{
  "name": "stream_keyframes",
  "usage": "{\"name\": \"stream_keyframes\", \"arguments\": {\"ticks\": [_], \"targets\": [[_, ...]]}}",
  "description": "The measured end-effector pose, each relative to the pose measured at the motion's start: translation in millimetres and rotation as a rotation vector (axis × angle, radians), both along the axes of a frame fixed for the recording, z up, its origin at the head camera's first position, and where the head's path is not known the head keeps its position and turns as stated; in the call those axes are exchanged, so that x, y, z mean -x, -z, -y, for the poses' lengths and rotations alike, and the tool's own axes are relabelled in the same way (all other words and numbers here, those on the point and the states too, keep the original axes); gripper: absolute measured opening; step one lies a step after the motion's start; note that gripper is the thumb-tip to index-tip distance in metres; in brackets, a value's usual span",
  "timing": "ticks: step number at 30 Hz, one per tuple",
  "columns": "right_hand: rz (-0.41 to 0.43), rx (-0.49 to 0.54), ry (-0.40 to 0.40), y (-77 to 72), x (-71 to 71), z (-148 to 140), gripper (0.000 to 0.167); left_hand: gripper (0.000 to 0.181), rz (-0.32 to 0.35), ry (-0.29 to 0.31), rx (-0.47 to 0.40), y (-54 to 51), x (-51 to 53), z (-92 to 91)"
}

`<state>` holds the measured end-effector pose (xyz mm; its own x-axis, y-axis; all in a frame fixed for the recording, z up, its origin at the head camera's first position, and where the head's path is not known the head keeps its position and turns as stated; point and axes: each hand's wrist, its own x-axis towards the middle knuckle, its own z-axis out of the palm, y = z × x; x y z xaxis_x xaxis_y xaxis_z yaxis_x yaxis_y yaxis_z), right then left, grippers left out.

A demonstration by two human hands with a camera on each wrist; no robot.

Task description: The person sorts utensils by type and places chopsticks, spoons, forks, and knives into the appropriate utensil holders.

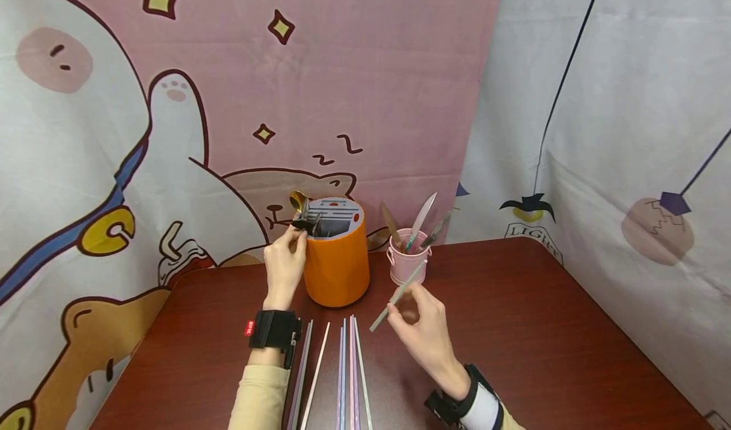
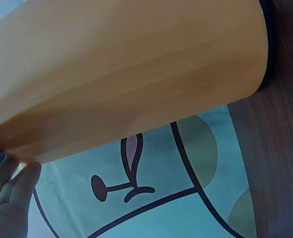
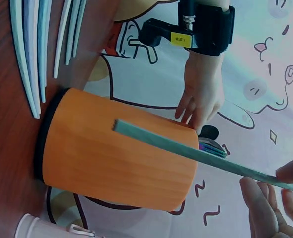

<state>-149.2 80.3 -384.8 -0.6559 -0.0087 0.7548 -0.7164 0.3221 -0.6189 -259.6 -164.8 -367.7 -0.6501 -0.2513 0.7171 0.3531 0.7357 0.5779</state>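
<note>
An orange cylindrical holder (image 1: 337,273) stands upright on the table. My left hand (image 1: 284,266) grips its upper left rim, beside dark and gold utensils (image 1: 297,200) in the left compartment. In the left wrist view, the left hand's fingertips (image 2: 31,173) touch the edge of the orange wall (image 2: 136,69). To the holder's right, my right hand (image 1: 427,338) pinches a thin green stick (image 1: 379,321) between thumb and fingers, held slanted above the table. From the right wrist, the green stick (image 3: 186,151) crosses in front of the orange holder (image 3: 116,163).
Several pale sticks (image 1: 352,373) lie on the dark table (image 1: 514,328) in front of the holder, with more sticks (image 1: 301,373) to their left. A small pink bucket (image 1: 407,270) holding knives (image 1: 422,213) stands right of the holder. Printed cloth (image 1: 400,87) hangs behind.
</note>
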Motion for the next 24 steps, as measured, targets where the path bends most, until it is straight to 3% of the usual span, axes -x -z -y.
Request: {"name": "stream_keyframes", "arguments": {"ticks": [6,12,18,24], "targets": [[-0.130,0.116,-0.039,-6.9,7.5,-2,0.020,0.020,-0.003,-0.006,0.010,-1.1,0.0,0.4],[-0.234,0.267,-0.095,-33.9,27.8,0,0.016,0.019,-0.012,-0.007,0.008,-2.7,-0.7,0.2],[-0.255,0.329,-0.060,-57.5,60.8,10,0.010,0.018,-0.003,-0.010,0.007,-2.1,-0.5,0.1],[-0.224,0.252,-0.009,-64.9,89.7,26,0.010,0.020,0.010,-0.014,0.014,-2.2,-0.8,-0.2]]}}
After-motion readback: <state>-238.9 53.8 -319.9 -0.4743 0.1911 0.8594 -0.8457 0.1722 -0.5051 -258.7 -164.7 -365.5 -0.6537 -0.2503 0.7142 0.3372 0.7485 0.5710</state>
